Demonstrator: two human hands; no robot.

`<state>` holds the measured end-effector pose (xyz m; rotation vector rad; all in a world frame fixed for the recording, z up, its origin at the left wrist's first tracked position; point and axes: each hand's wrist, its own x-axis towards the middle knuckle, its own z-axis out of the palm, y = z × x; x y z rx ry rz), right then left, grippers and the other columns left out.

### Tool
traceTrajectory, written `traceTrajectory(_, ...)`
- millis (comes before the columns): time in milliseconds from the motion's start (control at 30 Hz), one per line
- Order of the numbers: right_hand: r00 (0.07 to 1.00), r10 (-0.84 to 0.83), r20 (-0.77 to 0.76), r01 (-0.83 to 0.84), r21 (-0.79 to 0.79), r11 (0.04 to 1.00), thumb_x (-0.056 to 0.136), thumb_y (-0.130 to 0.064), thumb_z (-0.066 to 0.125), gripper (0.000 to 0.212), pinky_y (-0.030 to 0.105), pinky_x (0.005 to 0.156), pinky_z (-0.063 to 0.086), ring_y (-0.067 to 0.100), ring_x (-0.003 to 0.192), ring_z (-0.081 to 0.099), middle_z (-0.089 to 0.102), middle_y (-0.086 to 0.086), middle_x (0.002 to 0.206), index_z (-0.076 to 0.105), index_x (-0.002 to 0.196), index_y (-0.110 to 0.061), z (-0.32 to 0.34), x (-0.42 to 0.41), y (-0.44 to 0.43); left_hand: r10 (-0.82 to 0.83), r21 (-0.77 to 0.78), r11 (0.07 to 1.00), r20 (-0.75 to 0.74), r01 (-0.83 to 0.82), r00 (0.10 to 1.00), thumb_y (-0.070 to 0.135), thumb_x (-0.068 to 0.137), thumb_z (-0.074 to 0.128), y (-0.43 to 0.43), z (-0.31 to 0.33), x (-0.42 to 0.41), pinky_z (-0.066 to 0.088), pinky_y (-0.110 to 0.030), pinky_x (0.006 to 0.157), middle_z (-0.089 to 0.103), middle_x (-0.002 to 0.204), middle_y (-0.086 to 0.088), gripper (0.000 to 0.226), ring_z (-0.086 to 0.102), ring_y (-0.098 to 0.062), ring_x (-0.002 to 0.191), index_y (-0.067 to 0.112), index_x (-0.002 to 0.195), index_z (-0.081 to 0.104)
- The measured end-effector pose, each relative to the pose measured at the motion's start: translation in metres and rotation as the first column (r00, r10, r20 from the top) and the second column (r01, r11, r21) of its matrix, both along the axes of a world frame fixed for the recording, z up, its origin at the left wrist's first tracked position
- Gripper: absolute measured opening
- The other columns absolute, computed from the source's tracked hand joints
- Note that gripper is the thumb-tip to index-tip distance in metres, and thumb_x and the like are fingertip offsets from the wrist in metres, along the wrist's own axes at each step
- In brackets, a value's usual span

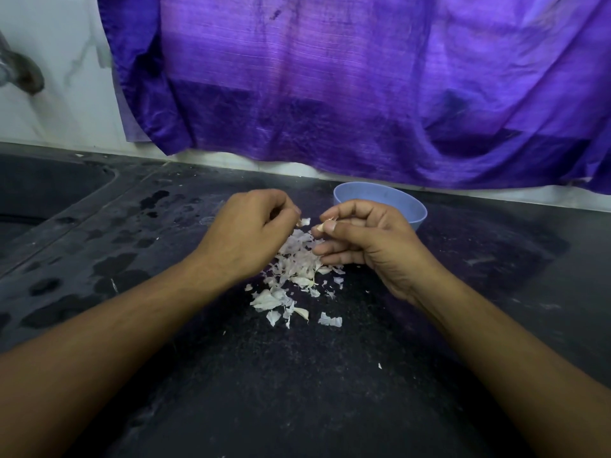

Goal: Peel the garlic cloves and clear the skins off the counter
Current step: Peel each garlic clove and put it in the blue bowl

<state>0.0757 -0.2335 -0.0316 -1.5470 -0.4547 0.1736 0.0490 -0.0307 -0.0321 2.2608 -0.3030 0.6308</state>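
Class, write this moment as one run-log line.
step: peeling | right hand: pinches clove | left hand: curled, grip unclear | skins: piled on counter | bowl: behind right hand

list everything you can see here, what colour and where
counter: one, black, wet patches at left
sink: one, dark, far left
tap: one, grey, upper left
cloth: one, purple, hanging behind the counter
bowl: one, blue, back of counter, right of centre
garlic skins: one loose pile plus scattered flakes, white, middle of counter
garlic clove: one, pale, held above the pile
left hand: one, fingers curled, skin flake at its fingertips
right hand: one, pinching the garlic clove
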Motion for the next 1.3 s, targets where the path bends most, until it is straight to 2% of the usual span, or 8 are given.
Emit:
traceTrajectory(167, 0.996, -0.047, 0.078, 0.047, 0.005, 0.999, 0.091, -0.004, 0.072, 0.009, 0.034, 0.071, 0.065, 0.022, 0.075, 0.076, 0.077, 0.011, 0.086, 0.071, 0.099, -0.006, -0.002, 0.002, 0.001, 0.006, 0.030, 1.000, -0.043, -0.005, 0.999, 0.040, 0.095, 0.069, 0.000, -0.001, 0.000, 0.044, -0.026, 0.058, 0.065, 0.059, 0.007, 0.029, 0.058, -0.004, 0.054, 0.022, 0.072, 0.068)
traceTrajectory(400, 0.986, -0.074, 0.149, 0.078, -0.023, 0.997, 0.092, -0.001, 0.071, 0.010, 0.034, 0.069, 0.063, 0.026, 0.072, 0.074, 0.072, 0.019, 0.084, 0.068, 0.102, -0.001, -0.007, 0.003, 0.003, -0.110, -0.193, 0.978, -0.185, 0.074, 0.977, 0.025, 0.090, 0.077, -0.001, -0.002, 0.002, 0.065, -0.047, 0.072, 0.075, 0.076, 0.001, 0.007, 0.074, -0.016, 0.073, 0.024, 0.083, 0.075)
traceTrajectory(500, 0.977, -0.069, 0.199, 0.082, -0.059, 0.995, 0.093, 0.001, 0.071, 0.009, 0.037, 0.071, 0.063, 0.028, 0.073, 0.074, 0.070, 0.015, 0.078, 0.068, 0.099, -0.004, -0.008, 0.004, 0.005, -0.191, -0.345, 0.933, -0.231, 0.104, 0.954, 0.033, 0.089, 0.079, -0.003, -0.002, 0.001, 0.066, -0.043, 0.069, 0.076, 0.082, -0.007, 0.018, 0.072, -0.013, 0.074, 0.016, 0.086, 0.077)
traceTrajectory(700, 0.975, -0.043, 0.219, 0.058, -0.064, 0.996, 0.089, 0.004, 0.073, 0.013, 0.038, 0.072, 0.063, 0.030, 0.075, 0.075, 0.073, 0.021, 0.081, 0.068, 0.100, 0.005, -0.008, 0.001, 0.006, -0.213, -0.404, 0.909, -0.249, 0.098, 0.945, 0.027, 0.088, 0.080, -0.001, -0.005, 0.005, 0.064, -0.042, 0.071, 0.077, 0.079, -0.003, 0.013, 0.070, -0.008, 0.070, 0.014, 0.085, 0.079)
traceTrajectory(833, 0.975, -0.061, 0.212, 0.079, -0.078, 0.994, 0.089, 0.000, 0.076, 0.012, 0.038, 0.072, 0.063, 0.029, 0.075, 0.076, 0.073, 0.029, 0.086, 0.069, 0.097, 0.005, -0.009, 0.001, 0.006, -0.215, -0.386, 0.916, -0.250, 0.106, 0.944, 0.024, 0.089, 0.079, -0.002, -0.005, 0.006, 0.063, -0.039, 0.069, 0.076, 0.077, -0.002, 0.009, 0.069, -0.008, 0.070, 0.016, 0.085, 0.079)
traceTrajectory(967, 0.962, -0.089, 0.259, 0.125, -0.129, 0.984, 0.088, 0.000, 0.077, 0.009, 0.042, 0.074, 0.063, 0.030, 0.077, 0.077, 0.076, 0.020, 0.082, 0.070, 0.094, 0.003, -0.011, 0.004, 0.006, -0.218, -0.359, 0.927, -0.286, 0.106, 0.933, 0.020, 0.093, 0.075, -0.002, -0.007, 0.007, 0.060, -0.034, 0.065, 0.077, 0.077, -0.002, 0.009, 0.069, -0.008, 0.069, 0.014, 0.087, 0.079)
traceTrajectory(1167, 0.932, -0.101, 0.349, 0.181, -0.205, 0.962, 0.087, -0.002, 0.078, 0.006, 0.051, 0.079, 0.064, 0.028, 0.076, 0.078, 0.078, 0.013, 0.080, 0.073, 0.088, -0.002, -0.010, 0.002, 0.006, -0.158, -0.207, 0.973, -0.281, 0.101, 0.947, 0.025, 0.097, 0.069, -0.002, -0.007, 0.006, 0.065, -0.039, 0.068, 0.078, 0.076, -0.001, 0.018, 0.074, -0.012, 0.069, 0.020, 0.084, 0.080)
traceTrajectory(1300, 0.912, -0.092, 0.400, 0.204, -0.246, 0.948, 0.087, -0.005, 0.080, 0.006, 0.048, 0.076, 0.064, 0.024, 0.074, 0.078, 0.077, 0.010, 0.078, 0.074, 0.087, -0.005, -0.010, 0.000, 0.006, -0.112, -0.144, 0.987, -0.256, 0.077, 0.960, 0.026, 0.096, 0.070, -0.003, -0.004, 0.001, 0.065, -0.042, 0.068, 0.076, 0.072, 0.005, 0.019, 0.074, -0.015, 0.063, 0.021, 0.080, 0.080)
